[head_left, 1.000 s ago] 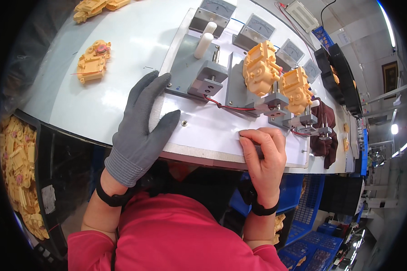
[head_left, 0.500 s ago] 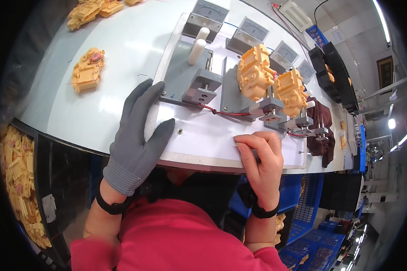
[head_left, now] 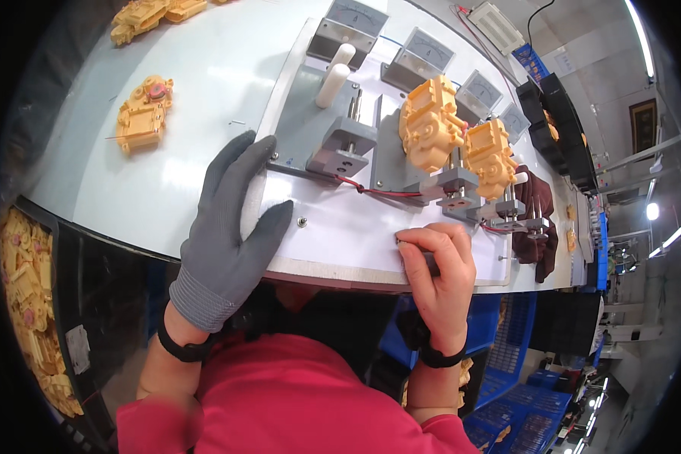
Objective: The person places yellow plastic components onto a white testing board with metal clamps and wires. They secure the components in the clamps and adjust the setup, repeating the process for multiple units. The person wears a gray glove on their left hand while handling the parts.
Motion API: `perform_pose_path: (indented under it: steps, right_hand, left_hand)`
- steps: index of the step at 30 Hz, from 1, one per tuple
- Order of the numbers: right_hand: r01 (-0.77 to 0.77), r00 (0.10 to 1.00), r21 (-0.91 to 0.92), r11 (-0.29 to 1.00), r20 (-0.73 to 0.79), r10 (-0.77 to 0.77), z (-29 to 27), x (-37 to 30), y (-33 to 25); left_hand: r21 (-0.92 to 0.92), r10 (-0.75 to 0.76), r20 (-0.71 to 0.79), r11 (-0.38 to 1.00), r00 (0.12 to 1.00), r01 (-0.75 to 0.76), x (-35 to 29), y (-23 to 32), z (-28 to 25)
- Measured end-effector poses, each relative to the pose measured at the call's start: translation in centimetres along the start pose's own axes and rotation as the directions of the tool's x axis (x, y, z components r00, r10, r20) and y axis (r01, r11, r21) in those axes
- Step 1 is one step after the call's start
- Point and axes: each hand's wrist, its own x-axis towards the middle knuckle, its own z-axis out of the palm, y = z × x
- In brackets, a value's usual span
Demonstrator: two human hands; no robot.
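Note:
My left hand (head_left: 231, 219), in a grey knitted glove, lies over the left edge of a white board (head_left: 348, 253), its thumb and fingers spread. A small metal toggle switch (head_left: 302, 222) stands just beside the thumb. My bare right hand (head_left: 440, 276) rests at the board's front edge with thumb and forefinger pinched together; what is between them, a tiny dark tip, is too small to make out. Beyond my hands, a grey test fixture (head_left: 344, 147) holds no part. Two others to its right carry yellow plastic gear housings, one larger in view (head_left: 431, 125) and one farther right (head_left: 489, 159).
Several analogue meters (head_left: 420, 57) line the back of the board. Another yellow housing (head_left: 144, 113) lies on the table to the left. A bin of yellow parts (head_left: 26, 295) stands below left, and a dark brown cloth (head_left: 536, 227) lies at the right.
The view has shifted slightly. Both hands keep their places and poses on the board.

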Motion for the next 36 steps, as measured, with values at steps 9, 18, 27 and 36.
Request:
perform_pose_path:
  steps: [9, 18, 27, 36]
  right_hand:
    - [-0.062, 0.998, 0.029, 0.998, 0.024, 0.062, 0.0, -0.2, 0.0]
    - [-0.059, 0.998, 0.002, 0.998, 0.007, 0.059, 0.2, -0.2, -0.1]
    - [-0.063, 0.998, 0.005, 0.998, 0.016, 0.062, 0.2, -0.1, -0.2]
    - [-0.096, 0.942, 0.432, 0.897, -0.253, 0.223, 0.3, 0.8, 0.6]
  left_hand:
    - [-0.040, 0.017, -0.006, 0.999, 1.000, -0.017, 0.0, -0.2, 0.1]
    - [-0.041, -0.018, 0.002, 0.999, 1.000, 0.018, 0.0, -0.1, 0.1]
    - [-0.039, -0.013, 0.003, 0.999, 1.000, 0.014, -0.1, -0.1, 0.0]
    - [0.043, 0.063, 0.043, 0.997, 0.997, -0.064, 0.1, -0.5, 0.1]
